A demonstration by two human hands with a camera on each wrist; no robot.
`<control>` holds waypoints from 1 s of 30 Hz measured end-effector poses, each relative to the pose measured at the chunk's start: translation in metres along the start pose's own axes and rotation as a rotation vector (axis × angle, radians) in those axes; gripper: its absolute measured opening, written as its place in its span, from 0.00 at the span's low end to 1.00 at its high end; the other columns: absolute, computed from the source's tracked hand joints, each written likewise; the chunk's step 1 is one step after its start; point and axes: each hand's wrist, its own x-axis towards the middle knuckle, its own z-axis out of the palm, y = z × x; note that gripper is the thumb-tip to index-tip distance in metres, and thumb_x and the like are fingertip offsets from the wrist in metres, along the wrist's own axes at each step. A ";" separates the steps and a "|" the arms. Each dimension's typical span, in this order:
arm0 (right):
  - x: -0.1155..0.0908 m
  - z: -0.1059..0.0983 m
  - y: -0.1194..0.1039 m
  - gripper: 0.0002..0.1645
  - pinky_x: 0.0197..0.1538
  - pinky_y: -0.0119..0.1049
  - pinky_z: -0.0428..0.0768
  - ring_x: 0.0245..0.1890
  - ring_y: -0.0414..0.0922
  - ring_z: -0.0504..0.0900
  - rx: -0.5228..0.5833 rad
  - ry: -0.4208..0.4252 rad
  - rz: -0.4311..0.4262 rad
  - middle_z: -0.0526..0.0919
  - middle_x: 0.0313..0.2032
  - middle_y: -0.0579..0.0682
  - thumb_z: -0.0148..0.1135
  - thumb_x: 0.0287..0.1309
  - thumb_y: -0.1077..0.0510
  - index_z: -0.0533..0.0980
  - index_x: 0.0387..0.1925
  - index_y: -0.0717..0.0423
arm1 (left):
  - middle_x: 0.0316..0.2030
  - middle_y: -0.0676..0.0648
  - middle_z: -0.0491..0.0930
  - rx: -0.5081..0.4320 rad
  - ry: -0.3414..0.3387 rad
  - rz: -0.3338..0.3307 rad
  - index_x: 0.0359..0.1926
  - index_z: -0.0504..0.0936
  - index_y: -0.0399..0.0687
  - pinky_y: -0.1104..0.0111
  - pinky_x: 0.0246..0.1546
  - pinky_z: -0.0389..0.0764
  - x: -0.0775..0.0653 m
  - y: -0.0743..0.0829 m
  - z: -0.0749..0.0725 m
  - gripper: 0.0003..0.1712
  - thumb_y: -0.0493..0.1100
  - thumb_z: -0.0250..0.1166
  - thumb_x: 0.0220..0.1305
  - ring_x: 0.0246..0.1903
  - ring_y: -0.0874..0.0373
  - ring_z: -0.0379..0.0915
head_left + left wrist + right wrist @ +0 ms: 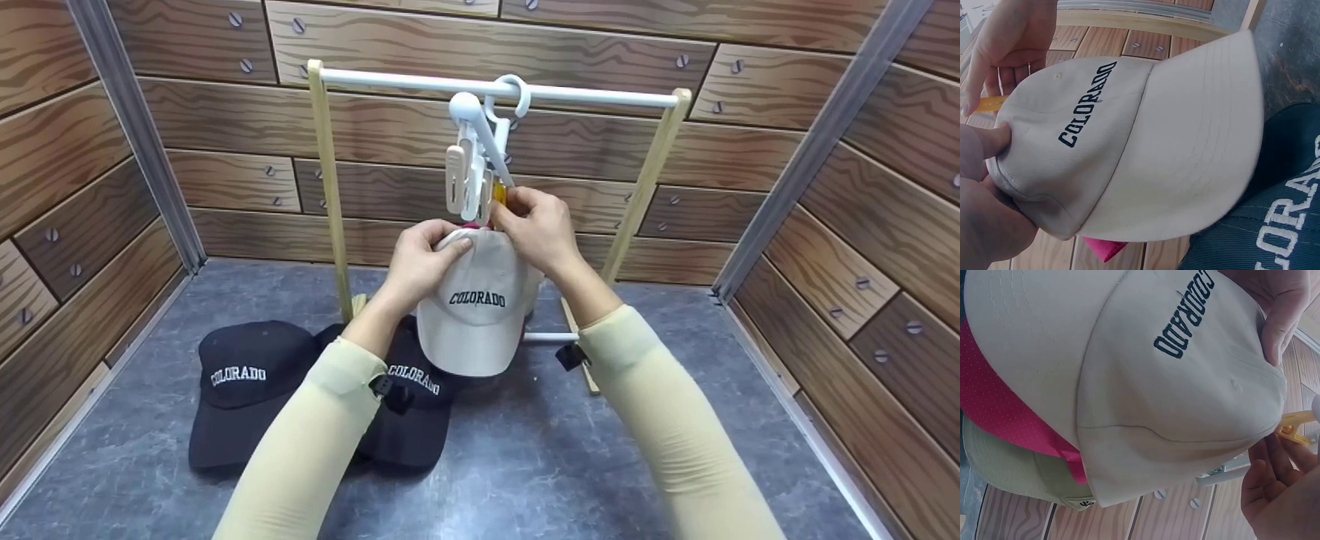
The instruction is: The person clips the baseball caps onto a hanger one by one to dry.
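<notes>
A light beige cap (480,270) with dark COLORADO lettering hangs crown up below a white clip hanger (491,139). My left hand (421,262) grips the top of its crown, thumb on the front. My right hand (541,229) pinches a yellow clothespin (1296,424), whose tip is right at the crown's top in the right wrist view. Behind the beige cap show a pink dotted cap (1013,405) and a pale green cap (1013,467). Pale clothespins (455,180) dangle from the hanger beside my hands.
The hanger hooks over the white rod (600,95) of a rack with wooden posts (330,187). Black COLORADO caps lie on the grey floor, one at the far left (247,405), another (409,420) partly under my left forearm. Wood-patterned walls (225,112) enclose the space.
</notes>
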 end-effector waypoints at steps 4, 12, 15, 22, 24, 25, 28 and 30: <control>0.000 -0.002 -0.001 0.15 0.45 0.41 0.82 0.40 0.50 0.88 -0.007 0.005 -0.037 0.92 0.39 0.54 0.70 0.69 0.53 0.92 0.44 0.61 | 0.41 0.45 0.91 0.002 -0.001 0.000 0.46 0.91 0.35 0.69 0.45 0.82 0.000 0.000 0.000 0.07 0.37 0.75 0.73 0.40 0.58 0.83; 0.002 -0.004 -0.001 0.15 0.35 0.31 0.72 0.32 0.44 0.80 -0.026 0.000 -0.112 0.86 0.33 0.50 0.68 0.73 0.54 0.93 0.38 0.60 | 0.43 0.44 0.92 -0.003 -0.007 -0.001 0.47 0.91 0.35 0.68 0.47 0.82 -0.001 0.000 0.000 0.07 0.37 0.75 0.74 0.42 0.58 0.83; 0.002 -0.004 -0.001 0.16 0.32 0.30 0.71 0.30 0.42 0.78 -0.021 -0.005 -0.121 0.84 0.30 0.48 0.68 0.75 0.53 0.93 0.36 0.59 | 0.43 0.44 0.92 -0.027 -0.004 -0.012 0.48 0.91 0.36 0.68 0.46 0.82 -0.002 0.000 0.000 0.08 0.36 0.75 0.73 0.42 0.58 0.83; 0.003 -0.006 -0.001 0.20 0.31 0.30 0.69 0.28 0.41 0.76 0.002 0.000 -0.127 0.82 0.27 0.45 0.68 0.78 0.54 0.91 0.29 0.58 | 0.42 0.44 0.92 -0.068 0.000 -0.027 0.48 0.91 0.35 0.69 0.46 0.82 -0.004 0.000 -0.001 0.07 0.35 0.74 0.73 0.41 0.59 0.83; 0.003 -0.006 -0.001 0.23 0.31 0.31 0.69 0.28 0.42 0.76 0.002 -0.003 -0.130 0.81 0.27 0.45 0.67 0.79 0.52 0.90 0.27 0.58 | 0.42 0.44 0.92 -0.073 0.000 -0.027 0.48 0.91 0.35 0.70 0.46 0.82 -0.004 0.000 0.000 0.07 0.35 0.75 0.73 0.41 0.59 0.83; 0.003 -0.007 -0.001 0.24 0.32 0.31 0.69 0.28 0.42 0.76 0.002 -0.004 -0.131 0.81 0.27 0.44 0.67 0.80 0.51 0.90 0.26 0.58 | 0.42 0.44 0.92 -0.074 -0.001 -0.026 0.48 0.91 0.35 0.70 0.46 0.82 -0.004 0.000 0.000 0.07 0.34 0.75 0.73 0.41 0.59 0.83; 0.003 -0.007 -0.001 0.27 0.33 0.31 0.70 0.28 0.42 0.77 0.002 -0.007 -0.129 0.81 0.27 0.44 0.66 0.81 0.49 0.89 0.24 0.58 | 0.43 0.44 0.92 -0.080 -0.003 -0.020 0.48 0.91 0.34 0.69 0.47 0.82 -0.004 0.001 0.001 0.07 0.33 0.74 0.72 0.41 0.59 0.83; 0.003 -0.007 -0.001 0.28 0.33 0.31 0.70 0.29 0.42 0.77 0.001 -0.005 -0.127 0.82 0.27 0.44 0.65 0.82 0.49 0.89 0.24 0.58 | 0.43 0.44 0.92 -0.085 -0.005 -0.013 0.48 0.91 0.35 0.69 0.49 0.83 -0.003 0.002 0.001 0.07 0.33 0.74 0.72 0.42 0.59 0.83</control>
